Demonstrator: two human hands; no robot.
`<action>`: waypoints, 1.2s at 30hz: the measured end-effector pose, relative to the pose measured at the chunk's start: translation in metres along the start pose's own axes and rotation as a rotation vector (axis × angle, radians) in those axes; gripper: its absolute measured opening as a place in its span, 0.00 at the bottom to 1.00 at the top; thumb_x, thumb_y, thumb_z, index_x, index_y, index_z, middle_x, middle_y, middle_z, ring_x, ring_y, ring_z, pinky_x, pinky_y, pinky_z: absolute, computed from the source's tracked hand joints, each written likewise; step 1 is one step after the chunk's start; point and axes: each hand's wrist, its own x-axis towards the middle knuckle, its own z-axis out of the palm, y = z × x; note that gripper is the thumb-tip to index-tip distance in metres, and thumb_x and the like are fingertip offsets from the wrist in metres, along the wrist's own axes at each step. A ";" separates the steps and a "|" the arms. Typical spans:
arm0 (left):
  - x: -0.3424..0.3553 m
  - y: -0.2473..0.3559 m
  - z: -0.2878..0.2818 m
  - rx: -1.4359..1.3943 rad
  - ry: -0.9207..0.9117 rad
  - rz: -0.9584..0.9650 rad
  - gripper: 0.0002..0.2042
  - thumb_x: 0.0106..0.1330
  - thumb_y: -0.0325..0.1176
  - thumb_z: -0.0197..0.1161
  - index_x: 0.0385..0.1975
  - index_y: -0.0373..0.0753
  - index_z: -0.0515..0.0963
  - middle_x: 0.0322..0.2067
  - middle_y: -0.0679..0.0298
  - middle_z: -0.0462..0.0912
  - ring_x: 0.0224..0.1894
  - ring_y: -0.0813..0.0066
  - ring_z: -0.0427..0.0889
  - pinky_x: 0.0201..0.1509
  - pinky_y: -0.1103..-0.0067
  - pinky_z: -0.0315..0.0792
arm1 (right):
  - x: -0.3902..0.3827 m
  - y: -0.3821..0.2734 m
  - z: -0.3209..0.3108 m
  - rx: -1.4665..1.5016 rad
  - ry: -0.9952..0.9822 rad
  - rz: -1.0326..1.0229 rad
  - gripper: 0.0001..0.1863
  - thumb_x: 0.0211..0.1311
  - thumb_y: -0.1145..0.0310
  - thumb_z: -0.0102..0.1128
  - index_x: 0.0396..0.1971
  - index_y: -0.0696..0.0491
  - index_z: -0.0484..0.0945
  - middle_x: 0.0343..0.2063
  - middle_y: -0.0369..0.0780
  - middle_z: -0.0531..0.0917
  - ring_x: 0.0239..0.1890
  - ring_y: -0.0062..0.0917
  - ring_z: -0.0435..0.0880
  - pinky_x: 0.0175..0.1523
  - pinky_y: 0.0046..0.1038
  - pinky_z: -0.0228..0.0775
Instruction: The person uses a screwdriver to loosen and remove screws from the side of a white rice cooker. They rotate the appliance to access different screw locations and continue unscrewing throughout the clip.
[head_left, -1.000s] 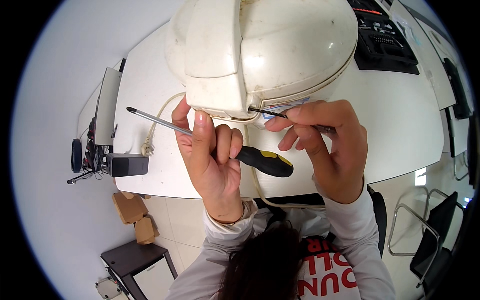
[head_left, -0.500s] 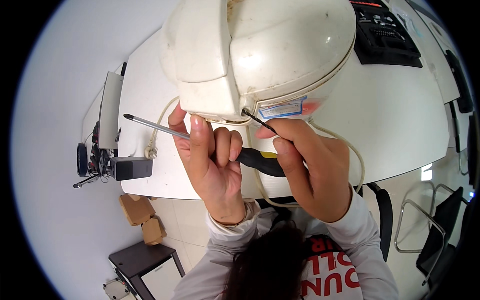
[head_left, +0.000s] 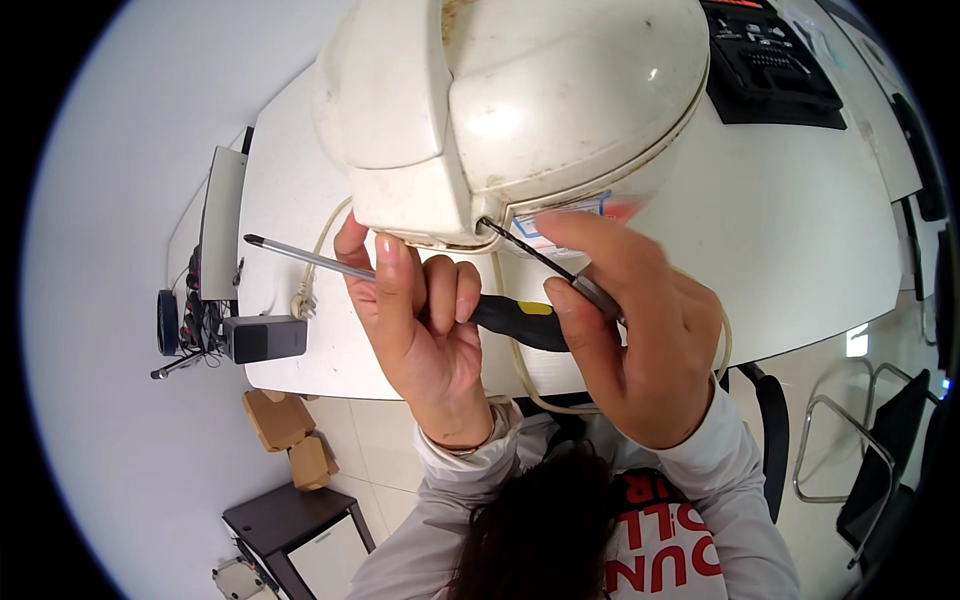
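A large cream-white domed appliance (head_left: 540,100) stands on the white table (head_left: 800,250). My left hand (head_left: 420,320) is shut on a screwdriver with a black and yellow handle (head_left: 520,320); its long shaft (head_left: 300,255) points left, and the fingers also press the appliance's lower edge. My right hand (head_left: 630,330) pinches a thin dark metal tool (head_left: 535,255), its tip set into a hole at the appliance's lower rim. A cream power cord (head_left: 320,250) trails from the appliance across the table.
A black tool tray (head_left: 770,60) lies at the back right of the table. A flat grey device (head_left: 222,235) and a small black box (head_left: 265,338) sit at the table's left end. Cardboard boxes (head_left: 290,440) and a dark cabinet (head_left: 290,530) stand on the floor; chairs (head_left: 860,450) at right.
My right hand has shifted left and turned, bringing the thin tool's tip up into the hole at the appliance's rim. The left hand keeps its grip on the screwdriver.
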 end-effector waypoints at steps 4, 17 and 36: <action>0.000 0.001 0.002 0.013 0.005 0.005 0.13 0.67 0.29 0.47 0.51 0.41 0.61 0.36 0.65 0.76 0.09 0.90 0.50 0.13 0.89 0.54 | -0.001 0.000 -0.005 -0.030 -0.045 0.004 0.13 0.48 0.83 0.56 0.37 0.60 0.74 0.18 0.39 0.77 0.17 0.27 0.75 0.23 0.21 0.66; 0.000 -0.001 0.000 -0.012 0.005 0.011 0.13 0.67 0.29 0.46 0.51 0.42 0.62 0.32 0.65 0.76 0.08 0.89 0.50 0.13 0.88 0.55 | 0.015 0.013 -0.012 -0.058 0.017 -0.169 0.12 0.43 0.83 0.60 0.31 0.57 0.76 0.28 0.41 0.72 0.25 0.25 0.72 0.27 0.23 0.65; -0.002 -0.001 0.011 0.013 0.056 0.000 0.13 0.67 0.31 0.47 0.51 0.43 0.63 0.18 0.72 0.68 0.08 0.89 0.49 0.12 0.88 0.54 | 0.019 0.011 -0.007 0.006 0.032 -0.109 0.04 0.48 0.80 0.59 0.27 0.59 0.76 0.21 0.38 0.71 0.19 0.23 0.69 0.23 0.21 0.60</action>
